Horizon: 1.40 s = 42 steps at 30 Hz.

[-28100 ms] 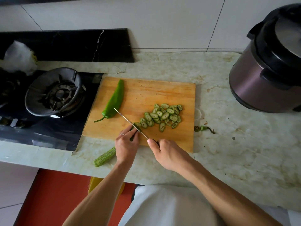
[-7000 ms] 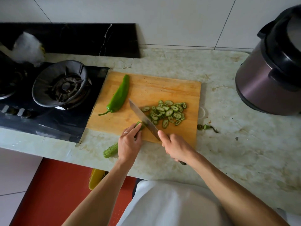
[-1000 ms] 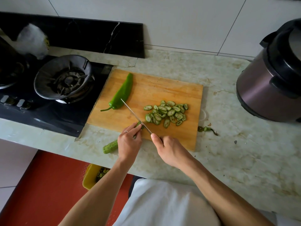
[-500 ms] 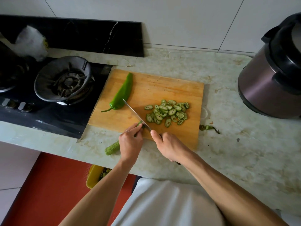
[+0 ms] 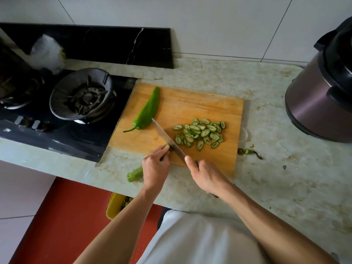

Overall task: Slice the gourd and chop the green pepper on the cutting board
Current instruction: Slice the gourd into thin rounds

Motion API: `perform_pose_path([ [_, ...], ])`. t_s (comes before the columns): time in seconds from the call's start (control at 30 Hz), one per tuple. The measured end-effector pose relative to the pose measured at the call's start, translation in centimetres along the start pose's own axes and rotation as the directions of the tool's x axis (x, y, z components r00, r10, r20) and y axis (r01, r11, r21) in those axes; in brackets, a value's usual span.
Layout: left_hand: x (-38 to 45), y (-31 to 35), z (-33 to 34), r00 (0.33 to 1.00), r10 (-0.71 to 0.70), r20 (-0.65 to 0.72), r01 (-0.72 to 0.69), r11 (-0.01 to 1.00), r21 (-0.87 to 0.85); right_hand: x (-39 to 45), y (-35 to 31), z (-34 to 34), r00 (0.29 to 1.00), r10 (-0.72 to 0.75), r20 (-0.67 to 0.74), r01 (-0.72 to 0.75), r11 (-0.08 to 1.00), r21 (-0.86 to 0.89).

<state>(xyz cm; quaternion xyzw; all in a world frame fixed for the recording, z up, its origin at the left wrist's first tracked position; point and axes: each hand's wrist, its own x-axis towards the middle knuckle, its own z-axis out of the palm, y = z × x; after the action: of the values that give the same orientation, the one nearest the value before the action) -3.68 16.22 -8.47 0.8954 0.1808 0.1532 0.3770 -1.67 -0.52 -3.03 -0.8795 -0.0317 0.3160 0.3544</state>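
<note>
Gourd (image 5: 135, 173): pale green, ridged, a stubby cylinder lying half off the near-left edge of the cutting board (image 5: 190, 103), its cut butt out over the countertop (image 5: 266, 178), its working end tucked under the fingers on the board.
Left hand (image 5: 155, 169): fingers curled down over the gourd, pinning it right beside the blade; a thin ring shows on one finger.
Right hand (image 5: 204, 175): wrapped round the knife (image 5: 167, 138) handle, forefinger stretched toward the blade's spine.
Knife: long, flat grey blade, angled from near right up to far left, its tip just beside the green pepper (image 5: 148, 111), its heel against the gourd's end.
Slices (image 5: 200, 133): a loose heap of oval rounds, dark green rims, pale centres with a slit, on the right half of the board.
Green pepper: whole, glossy, long and tapering, stem curling toward the stove (image 5: 83, 96), on the board's far-left part.
Cutting board: rectangular, warm orange wood, visible grain and scuffs.
Countertop: pale, marbled, stained; a small green scrap (image 5: 247, 151) lies just off the board's right edge.
Stove: black glass, round dark burner ring, left of the board.
Cooker (image 5: 320, 92): rounded, purplish metal body with black lid, far right.
Since half a second ago: the blade lies flatter, showing more of its face, and its tip sits closer to the pepper; both hands grip as they did, and the heap of slices looks the same.
</note>
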Motion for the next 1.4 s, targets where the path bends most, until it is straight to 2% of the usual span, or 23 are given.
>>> perform_pose_path([
  [0.13, 0.0, -0.2, -0.1, 1.0, 0.024, 0.019, -0.025, 0.999, 0.038, 0.5, 0.4, -1.3, 0.994, 0.105, 0.016, -0.106, 0.982, 0.157],
  [0.27, -0.2, -0.4, -0.2, 0.999, 0.043, 0.033, -0.045, 0.998, 0.043, -0.4, -0.2, -1.8, 0.997, 0.072, 0.016, -0.074, 0.981, 0.18],
  [0.37, -0.1, -0.3, -0.3, 0.999, 0.041, -0.001, -0.041, 0.999, -0.005, -1.6, -1.0, -1.8, 1.0, -0.011, 0.026, 0.007, 0.99, 0.143],
  [0.53, -0.2, -0.3, -0.3, 1.0, 0.01, -0.028, -0.012, 0.997, -0.076, -2.0, -0.7, -1.1, 0.996, -0.06, 0.063, 0.063, 0.997, -0.037],
  [0.73, -0.2, -0.1, -0.4, 1.0, -0.015, -0.008, 0.014, 0.995, -0.095, -2.6, -1.3, -1.4, 1.0, -0.007, 0.031, 0.006, 0.999, 0.047],
  [1.1, -0.3, 0.0, 0.3, 0.999, -0.019, -0.047, 0.016, 0.998, -0.062, -1.6, -2.5, -1.4, 0.997, -0.004, 0.077, 0.009, 0.998, -0.064],
  [1.4, -0.1, -0.1, 0.1, 0.999, 0.011, -0.048, -0.013, 0.999, -0.029, -1.1, -0.4, 0.3, 0.999, -0.041, 0.034, 0.042, 0.998, -0.037],
])
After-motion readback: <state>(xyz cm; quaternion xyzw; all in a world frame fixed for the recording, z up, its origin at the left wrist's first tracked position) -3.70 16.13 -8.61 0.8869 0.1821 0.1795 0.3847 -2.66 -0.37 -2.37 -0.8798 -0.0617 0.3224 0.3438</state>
